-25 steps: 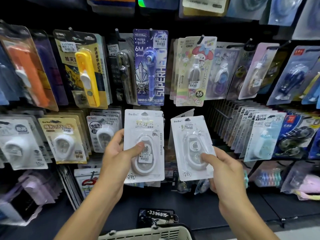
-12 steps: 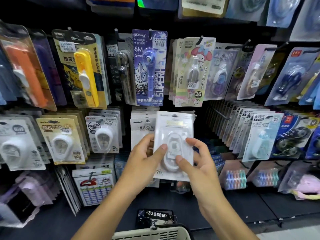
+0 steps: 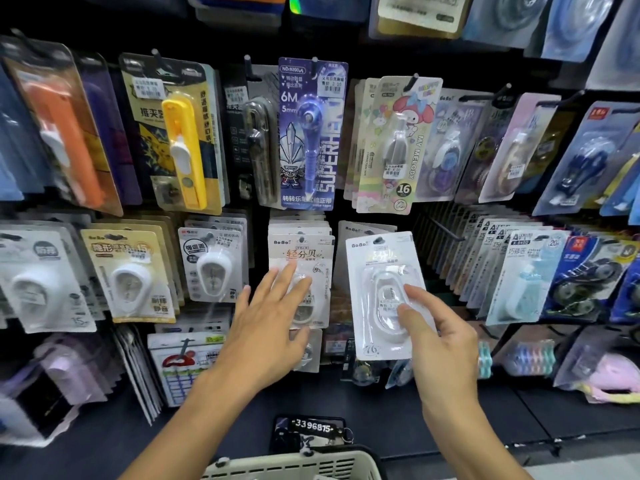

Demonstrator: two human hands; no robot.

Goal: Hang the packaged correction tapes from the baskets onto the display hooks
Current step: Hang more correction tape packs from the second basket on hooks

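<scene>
Lighting bright on pkgs, from above/front; backboard and shelf (image 3: 398,420) stay near black. Glare streaks on clear plastic of the white tape pack (image 3: 382,292) and on top-row packs (image 3: 415,12). Left hand (image 3: 266,323) slightly motion-blurred at the fingertips. Wide-angle distortion: side rows lean outward, edges soft, corners dark. Centre text sharp, e.g. blue card (image 3: 311,133).

The held correction tape pack (image 3: 384,292) is white with a clear blister. The pack beside it on the left (image 3: 301,258) is cream with gold lettering. Above hang a yellow cutter (image 3: 183,150) and a purple-blue card (image 3: 311,133). The near basket (image 3: 294,465) is beige.
</scene>
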